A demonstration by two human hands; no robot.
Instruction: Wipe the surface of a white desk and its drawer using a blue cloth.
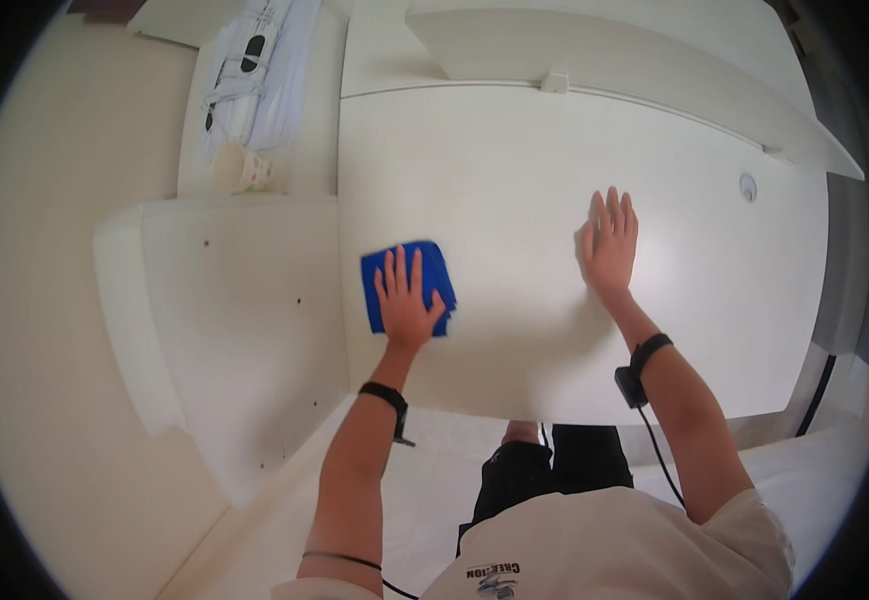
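The pale T-shirt [644,560] bears a dark print [494,578]. Beyond it show black shorts [514,478]. Farther from the shirt sit black wrist straps [652,350], the right one's black box [631,387] trailing a cable [661,450] shirtward.

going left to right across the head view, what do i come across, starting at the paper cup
Paper cup → blue cloth with the left hand spread on it → small white block at the back → right hand → round fitting.
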